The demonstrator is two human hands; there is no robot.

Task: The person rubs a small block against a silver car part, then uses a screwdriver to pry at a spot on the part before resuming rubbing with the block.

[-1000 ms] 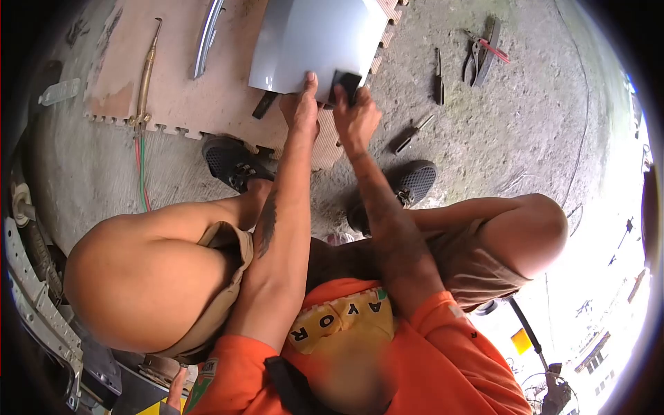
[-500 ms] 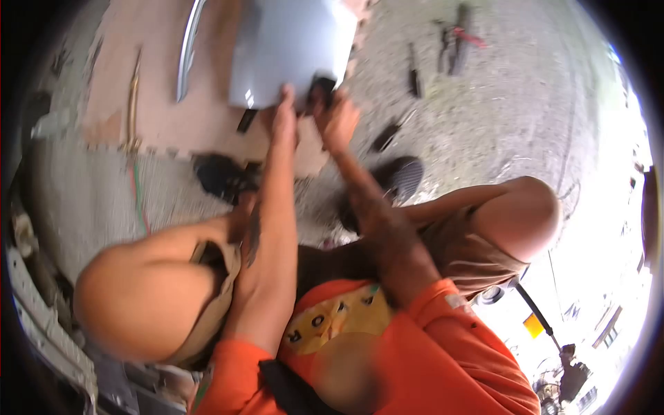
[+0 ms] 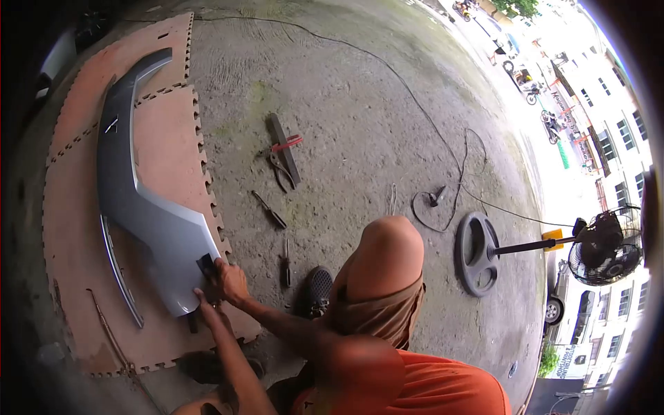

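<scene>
A long silver-grey car bumper [image 3: 162,220] lies on interlocking foam mats [image 3: 166,149]. At its near end my left hand [image 3: 210,309] grips the lower edge, thumb on the painted face and fingers out of sight beneath. Just right of it, my right hand [image 3: 233,283] closes around a small black piece [image 3: 205,265], which lies against the bumper's painted end. What this piece is cannot be made out. Beside the bumper, a curved chrome-like trim strip [image 3: 119,266] rests on the mat.
On the rough concrete lie a flat bar [image 3: 284,152], pliers [image 3: 282,171] and two screwdrivers [image 3: 268,209]. A brass torch [image 3: 108,327] is at lower left. A stand fan [image 3: 605,243] with a round base [image 3: 477,254] stands right, near a trailing cable [image 3: 387,66].
My view has swung to the right and widened, now taking in the whole bumper, the fan and the street. Both hands stay at the bumper's near end, and the right still holds the black piece.
</scene>
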